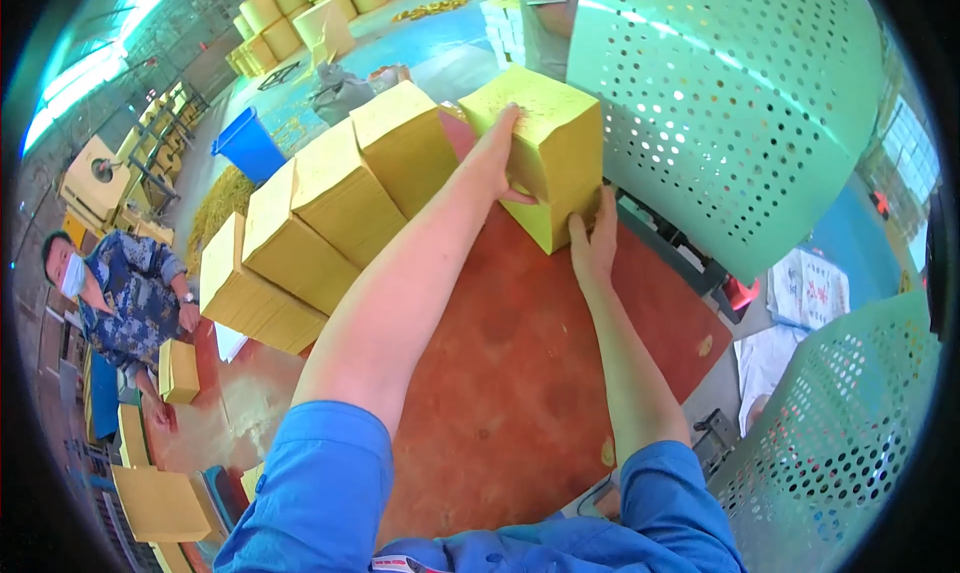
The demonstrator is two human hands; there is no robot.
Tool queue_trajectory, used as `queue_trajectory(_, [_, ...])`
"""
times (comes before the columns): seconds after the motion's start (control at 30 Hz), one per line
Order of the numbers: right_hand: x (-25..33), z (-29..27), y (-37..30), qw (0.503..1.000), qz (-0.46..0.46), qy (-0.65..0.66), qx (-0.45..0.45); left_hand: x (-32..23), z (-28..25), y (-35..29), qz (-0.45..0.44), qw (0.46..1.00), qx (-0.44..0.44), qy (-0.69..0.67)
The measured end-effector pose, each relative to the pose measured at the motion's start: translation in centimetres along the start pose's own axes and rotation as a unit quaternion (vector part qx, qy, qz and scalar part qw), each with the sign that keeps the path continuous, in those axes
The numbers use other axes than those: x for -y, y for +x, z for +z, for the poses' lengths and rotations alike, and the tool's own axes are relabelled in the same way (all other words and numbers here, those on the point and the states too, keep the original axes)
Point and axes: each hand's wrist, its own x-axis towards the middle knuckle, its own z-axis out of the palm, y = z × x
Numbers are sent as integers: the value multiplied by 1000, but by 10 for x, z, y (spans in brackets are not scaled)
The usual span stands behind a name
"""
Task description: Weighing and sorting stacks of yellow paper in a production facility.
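A tall block of stacked yellow paper (572,158) stands at the far end of the red tabletop (490,403), between my two hands. My left hand (497,155) presses on its left side, fingers reaching up to the top edge and thumb lower down. At its lower near right corner, my right hand (596,241) grips with the thumb on the front and fingers along the right side. A row of several similar yellow paper stacks (330,188) leans to the left of my left forearm. A pink patch shows between the row and the held block.
Green perforated metal guards (720,103) rise beyond the table on the right, with another guard (840,443) lower right. A masked person (135,293) works at the left beside a small yellow block (178,371). A blue bin (247,145) stands on the floor behind.
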Motion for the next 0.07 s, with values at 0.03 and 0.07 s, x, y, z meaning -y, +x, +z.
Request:
queue_trajectory(0.03, [-1,1,-4,998,38,54,1,1,-1,-3,9,1000,-14,4])
queue_trajectory(0.07, [4,15,-8,998,-2,58,14,4,0,-7,4,997,-82,2])
